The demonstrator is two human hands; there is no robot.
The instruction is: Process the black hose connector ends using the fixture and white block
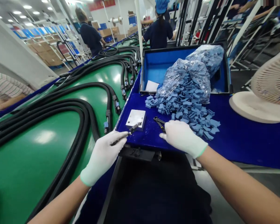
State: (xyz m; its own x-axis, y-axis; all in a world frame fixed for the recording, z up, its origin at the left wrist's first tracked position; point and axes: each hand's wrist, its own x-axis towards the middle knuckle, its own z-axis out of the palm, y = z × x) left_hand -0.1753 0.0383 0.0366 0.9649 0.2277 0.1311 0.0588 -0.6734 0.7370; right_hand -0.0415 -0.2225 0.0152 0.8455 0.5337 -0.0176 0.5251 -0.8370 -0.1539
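Observation:
My left hand (107,149), in a white glove, pinches a thin black part with a ribbed, spring-like end (135,126). That end reaches over the front of a small metal block (136,118) on the blue tabletop. My right hand (183,137), also gloved, is closed around the handles of pliers (159,119) with dark jaws and a bit of yellow on the grips. The pliers' head points up and left, to the right of the block. Just beyond my right hand spreads a heap of small blue plastic clips (189,105).
Behind the clips, a blue bin (154,63) holds clear plastic bags (186,73) of more clips. Black hoses (84,109) with connector ends lie across a green belt (44,137) at left. A fan (273,81) stands at right. Co-workers (160,31) stand farther back.

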